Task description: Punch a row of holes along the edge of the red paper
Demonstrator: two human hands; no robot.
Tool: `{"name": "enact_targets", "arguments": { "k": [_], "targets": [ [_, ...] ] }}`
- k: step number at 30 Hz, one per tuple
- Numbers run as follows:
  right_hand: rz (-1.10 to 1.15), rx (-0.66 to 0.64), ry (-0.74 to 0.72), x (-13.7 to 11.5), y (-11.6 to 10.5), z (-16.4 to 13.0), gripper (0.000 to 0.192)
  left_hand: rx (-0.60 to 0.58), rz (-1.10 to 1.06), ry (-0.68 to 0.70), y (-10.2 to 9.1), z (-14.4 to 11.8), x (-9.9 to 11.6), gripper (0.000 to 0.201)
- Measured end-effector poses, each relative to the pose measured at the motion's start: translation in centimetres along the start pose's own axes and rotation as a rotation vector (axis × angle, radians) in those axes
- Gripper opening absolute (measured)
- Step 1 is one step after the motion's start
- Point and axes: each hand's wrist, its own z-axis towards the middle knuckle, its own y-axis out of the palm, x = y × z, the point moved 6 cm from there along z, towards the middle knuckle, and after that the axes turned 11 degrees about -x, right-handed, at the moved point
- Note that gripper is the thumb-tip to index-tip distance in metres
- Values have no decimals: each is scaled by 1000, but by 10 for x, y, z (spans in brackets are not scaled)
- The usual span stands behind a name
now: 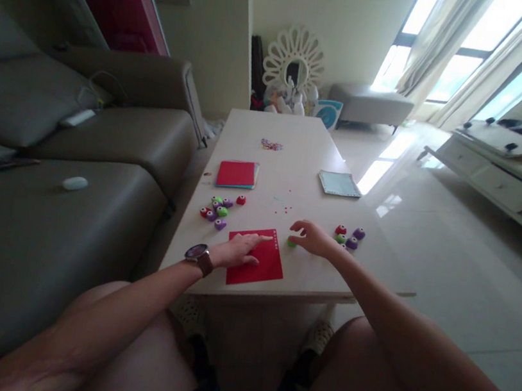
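Observation:
A red sheet of paper [260,267] lies near the front edge of the table, with a row of small cut-out shapes at its upper right edge. My left hand [238,249], with a watch on its wrist, lies flat on the sheet, fingers stretched and the index fingertip beside the cut-outs. Just right of the sheet sits a small green paper punch [292,242]. My right hand [311,237] hovers over it, fingers bent, with a gap between thumb and index finger. Whether any finger touches the punch cannot be made out.
Red, green and purple punches [222,211] cluster on the left, more punches [352,241] on the right. Behind are stacked coloured sheets [237,174], a pale bordered sheet [339,184], small red scraps [287,209] and a colourful pile [271,145]. A sofa [95,198] flanks the table [294,132].

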Motion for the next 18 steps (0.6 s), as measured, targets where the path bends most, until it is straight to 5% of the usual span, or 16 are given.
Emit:
{"name": "enact_targets", "arguments": {
  "k": [10, 18],
  "targets": [
    [-396, 22, 73, -5, -9, -35, 23, -64, 138, -83, 1, 1, 11, 57],
    [-454, 29, 99, -17, -28, -58, 34, -71, -59, -53, -22, -12, 40, 60]
  ]
}}
